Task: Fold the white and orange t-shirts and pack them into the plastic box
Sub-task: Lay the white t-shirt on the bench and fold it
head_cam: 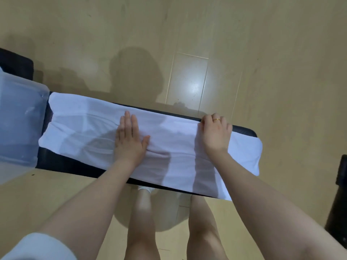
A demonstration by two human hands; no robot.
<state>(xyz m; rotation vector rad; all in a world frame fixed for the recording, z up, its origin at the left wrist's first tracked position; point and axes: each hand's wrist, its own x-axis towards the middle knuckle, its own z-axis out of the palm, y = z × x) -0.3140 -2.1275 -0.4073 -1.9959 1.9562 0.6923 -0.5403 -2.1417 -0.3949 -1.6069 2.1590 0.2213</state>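
The white t-shirt (174, 139) lies folded into a long strip along a narrow black bench (62, 162). My left hand (129, 139) lies flat on the middle of the strip, fingers straight and pressing down. My right hand (216, 134) has its fingers curled over the far edge of the shirt toward the right end. The clear plastic box (16, 117) stands at the bench's left end, apart from both hands. No orange t-shirt is in view.
Light wooden floor (206, 44) surrounds the bench. A dark object (339, 201) stands at the right edge of view. My bare legs (142, 222) are below the bench's near side. The shirt's right end hangs over the bench end.
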